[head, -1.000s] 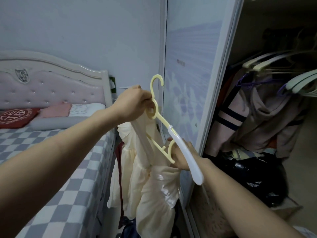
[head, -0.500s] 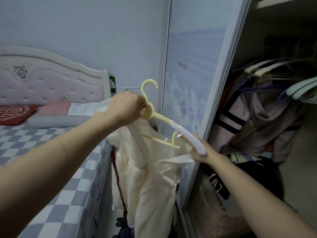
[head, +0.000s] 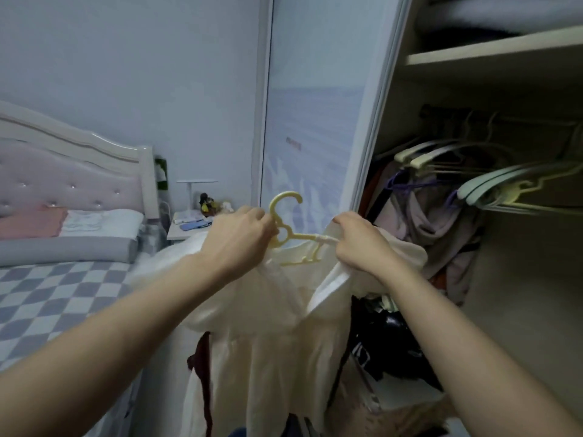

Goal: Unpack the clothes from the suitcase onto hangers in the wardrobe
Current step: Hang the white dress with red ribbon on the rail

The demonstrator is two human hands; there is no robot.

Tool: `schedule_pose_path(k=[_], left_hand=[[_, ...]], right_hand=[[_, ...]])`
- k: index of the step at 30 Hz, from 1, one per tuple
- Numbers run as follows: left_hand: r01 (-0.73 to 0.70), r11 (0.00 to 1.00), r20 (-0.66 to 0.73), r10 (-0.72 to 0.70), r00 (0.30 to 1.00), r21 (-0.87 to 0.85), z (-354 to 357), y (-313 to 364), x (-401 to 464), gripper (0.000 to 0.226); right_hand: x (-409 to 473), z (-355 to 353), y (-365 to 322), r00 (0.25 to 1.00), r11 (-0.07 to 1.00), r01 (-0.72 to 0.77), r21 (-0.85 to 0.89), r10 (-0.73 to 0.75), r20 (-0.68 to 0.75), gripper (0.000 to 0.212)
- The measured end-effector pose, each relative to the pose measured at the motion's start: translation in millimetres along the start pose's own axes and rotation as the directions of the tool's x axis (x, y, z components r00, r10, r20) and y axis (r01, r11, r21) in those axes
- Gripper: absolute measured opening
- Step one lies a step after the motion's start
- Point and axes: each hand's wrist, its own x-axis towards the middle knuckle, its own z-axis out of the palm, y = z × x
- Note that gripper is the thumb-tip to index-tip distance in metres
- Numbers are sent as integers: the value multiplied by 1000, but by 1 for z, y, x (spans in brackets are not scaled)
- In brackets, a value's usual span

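The left hand (head: 241, 238) is curled round the neck of a yellow plastic hanger (head: 285, 228), just under its hook, with cream fabric bunched beneath the palm. The right hand (head: 359, 244) is closed too, its fingers pinching the cream garment (head: 277, 326) at the hanger's right arm, where a white sleeve covers the plastic. The hanger sits nearly level between the two hands, hook upright, in front of the edge of the sliding wardrobe door (head: 315, 121). The garment's shoulders are draped over the hanger and the rest hangs straight down between the forearms, past a dark red strip of cloth (head: 202, 367) at its lower left.

To the right the wardrobe (head: 520, 279) stands open. Inside it, a row of pale hangers (head: 473, 171) hangs from the rail under a shelf (head: 492, 47), and a mauve hooded garment (head: 438, 234) hangs at the left end, near the right hand. Dark items lie heaped on the wardrobe floor below.

To the left is a bed (head: 47, 298) with a blue and white chequered cover, a grey pillow and a padded pink headboard. Between the bed's head end and the door, a small white bedside table (head: 176, 228) holds small items too blurred to name.
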Motion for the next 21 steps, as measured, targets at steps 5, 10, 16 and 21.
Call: schedule_pose_path(k=[5, 10, 16, 21], left_hand=[[55, 994, -42, -59, 997, -97, 7, 14, 8, 24], [23, 959, -153, -68, 986, -282, 4, -1, 10, 42], [-61, 924, -184, -10, 983, -377, -1, 0, 12, 56], [-92, 925, -156, 36, 987, -370, -6, -7, 6, 59]], right_hand=[[-30, -15, -42, 993, 994, 92, -65, -87, 83, 7], [-31, -34, -10, 986, 954, 157, 257, -134, -104, 28], [-32, -6, 17, 973, 943, 187, 276, -138, -187, 14], [-35, 1, 22, 984, 835, 95, 542, 4, -178, 22]])
